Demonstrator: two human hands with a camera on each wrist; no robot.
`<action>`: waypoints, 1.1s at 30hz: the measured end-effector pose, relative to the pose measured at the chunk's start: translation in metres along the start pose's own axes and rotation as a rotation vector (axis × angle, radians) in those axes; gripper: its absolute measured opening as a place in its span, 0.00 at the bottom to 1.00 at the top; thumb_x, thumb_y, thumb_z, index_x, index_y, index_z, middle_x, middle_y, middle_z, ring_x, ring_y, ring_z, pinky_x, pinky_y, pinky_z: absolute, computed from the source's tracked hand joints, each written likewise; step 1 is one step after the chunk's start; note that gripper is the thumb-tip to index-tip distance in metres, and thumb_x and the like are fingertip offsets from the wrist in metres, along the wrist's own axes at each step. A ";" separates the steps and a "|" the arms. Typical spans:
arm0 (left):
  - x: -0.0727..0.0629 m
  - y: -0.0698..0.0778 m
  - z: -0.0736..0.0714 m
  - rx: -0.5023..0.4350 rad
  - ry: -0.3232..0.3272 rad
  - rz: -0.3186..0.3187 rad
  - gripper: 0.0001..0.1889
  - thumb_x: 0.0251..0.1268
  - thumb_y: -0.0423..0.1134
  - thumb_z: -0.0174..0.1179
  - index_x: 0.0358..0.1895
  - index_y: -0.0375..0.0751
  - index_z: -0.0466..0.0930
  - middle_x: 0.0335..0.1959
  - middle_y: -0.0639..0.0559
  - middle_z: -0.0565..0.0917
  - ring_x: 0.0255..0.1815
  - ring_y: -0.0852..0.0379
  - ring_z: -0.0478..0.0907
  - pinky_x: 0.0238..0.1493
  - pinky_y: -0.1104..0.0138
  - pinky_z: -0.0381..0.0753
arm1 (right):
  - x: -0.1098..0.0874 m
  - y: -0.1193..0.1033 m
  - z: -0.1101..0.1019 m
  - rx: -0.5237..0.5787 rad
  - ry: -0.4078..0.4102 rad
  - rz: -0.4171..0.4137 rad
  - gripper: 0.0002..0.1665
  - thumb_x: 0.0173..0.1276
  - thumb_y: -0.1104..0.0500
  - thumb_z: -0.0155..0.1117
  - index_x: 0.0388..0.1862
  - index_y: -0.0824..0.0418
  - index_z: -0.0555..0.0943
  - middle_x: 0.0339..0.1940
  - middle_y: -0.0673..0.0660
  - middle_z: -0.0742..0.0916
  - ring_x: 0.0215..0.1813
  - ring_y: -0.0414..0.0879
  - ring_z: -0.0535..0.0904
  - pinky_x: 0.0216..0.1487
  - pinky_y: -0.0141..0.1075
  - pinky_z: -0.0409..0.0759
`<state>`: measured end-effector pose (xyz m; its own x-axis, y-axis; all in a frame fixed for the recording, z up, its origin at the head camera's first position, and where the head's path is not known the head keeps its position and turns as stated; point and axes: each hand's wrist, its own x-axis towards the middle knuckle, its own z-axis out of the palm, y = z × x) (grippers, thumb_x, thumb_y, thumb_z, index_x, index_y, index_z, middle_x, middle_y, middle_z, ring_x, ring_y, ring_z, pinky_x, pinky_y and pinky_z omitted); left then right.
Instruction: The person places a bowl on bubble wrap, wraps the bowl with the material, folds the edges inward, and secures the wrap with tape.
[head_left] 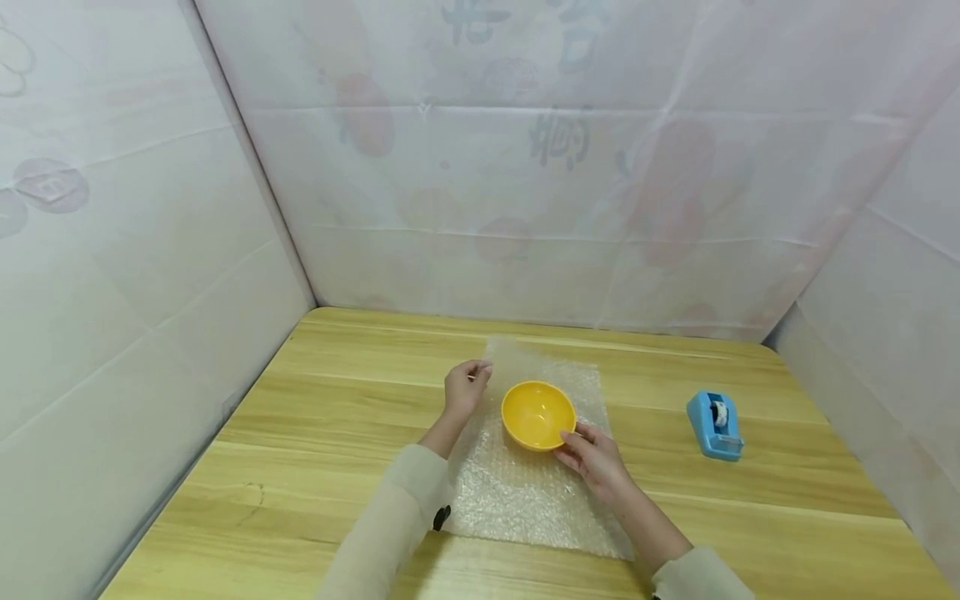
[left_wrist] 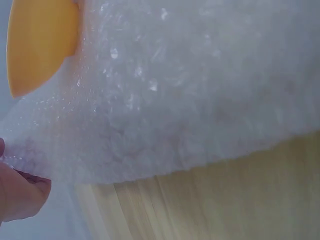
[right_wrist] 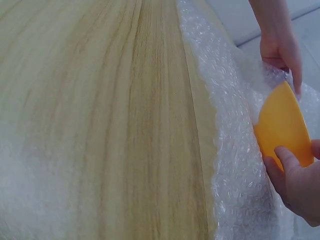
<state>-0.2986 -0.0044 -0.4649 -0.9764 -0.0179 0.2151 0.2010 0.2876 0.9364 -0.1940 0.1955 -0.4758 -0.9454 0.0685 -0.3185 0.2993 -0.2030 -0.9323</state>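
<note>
A yellow bowl [head_left: 537, 414] sits upright on a sheet of clear bubble wrap [head_left: 525, 504] spread over the table. My right hand [head_left: 597, 465] grips the bowl at its near right side, with the thumb at the rim; the right wrist view shows the fingers against the bowl's outer wall [right_wrist: 281, 122]. At the sheet's left edge, my left hand [head_left: 465, 390] pinches the bubble wrap between thumb and fingers. That edge is lifted off the table in the left wrist view, where part of the left hand [left_wrist: 22, 195] shows.
A blue tape dispenser [head_left: 716, 427] with a roll of tape stands on the wooden table [head_left: 315, 467], to the right of the bubble wrap. Pale printed sheets [head_left: 480, 192] hang as walls behind the table and at both sides.
</note>
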 end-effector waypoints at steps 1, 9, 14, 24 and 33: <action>-0.001 0.000 -0.001 -0.007 -0.011 0.011 0.10 0.63 0.33 0.57 0.40 0.30 0.83 0.37 0.37 0.84 0.31 0.51 0.80 0.29 0.71 0.81 | 0.000 0.000 0.000 0.001 0.001 0.000 0.30 0.69 0.67 0.49 0.67 0.77 0.55 0.38 0.52 0.79 0.36 0.36 0.79 0.44 0.28 0.81; -0.009 0.004 -0.006 -0.009 -0.123 0.200 0.12 0.65 0.35 0.55 0.43 0.28 0.81 0.42 0.36 0.84 0.34 0.47 0.81 0.35 0.71 0.82 | 0.000 0.000 0.001 0.002 0.006 0.001 0.31 0.69 0.67 0.50 0.67 0.77 0.54 0.40 0.54 0.78 0.37 0.36 0.79 0.45 0.29 0.81; -0.020 0.010 -0.008 0.086 -0.231 0.311 0.11 0.64 0.34 0.56 0.44 0.31 0.82 0.42 0.40 0.83 0.41 0.47 0.81 0.40 0.66 0.82 | -0.001 0.001 0.001 -0.001 0.007 0.006 0.32 0.69 0.67 0.50 0.67 0.77 0.54 0.43 0.56 0.78 0.39 0.38 0.79 0.46 0.30 0.81; -0.038 0.006 -0.010 0.477 -0.340 0.603 0.09 0.61 0.36 0.59 0.43 0.40 0.84 0.52 0.44 0.80 0.55 0.47 0.75 0.57 0.57 0.75 | 0.000 0.001 0.001 -0.012 0.011 0.003 0.32 0.70 0.66 0.50 0.68 0.76 0.54 0.44 0.55 0.79 0.38 0.36 0.79 0.46 0.29 0.81; -0.042 0.003 -0.012 0.529 -0.381 0.664 0.13 0.64 0.43 0.56 0.43 0.39 0.83 0.51 0.45 0.80 0.56 0.49 0.74 0.59 0.57 0.74 | 0.000 0.001 0.002 -0.005 0.025 0.010 0.32 0.69 0.66 0.51 0.68 0.76 0.54 0.45 0.56 0.78 0.39 0.37 0.79 0.46 0.30 0.81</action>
<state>-0.2560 -0.0146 -0.4679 -0.6526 0.5958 0.4681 0.7575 0.5270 0.3852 -0.1937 0.1929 -0.4765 -0.9389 0.0906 -0.3319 0.3096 -0.1985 -0.9299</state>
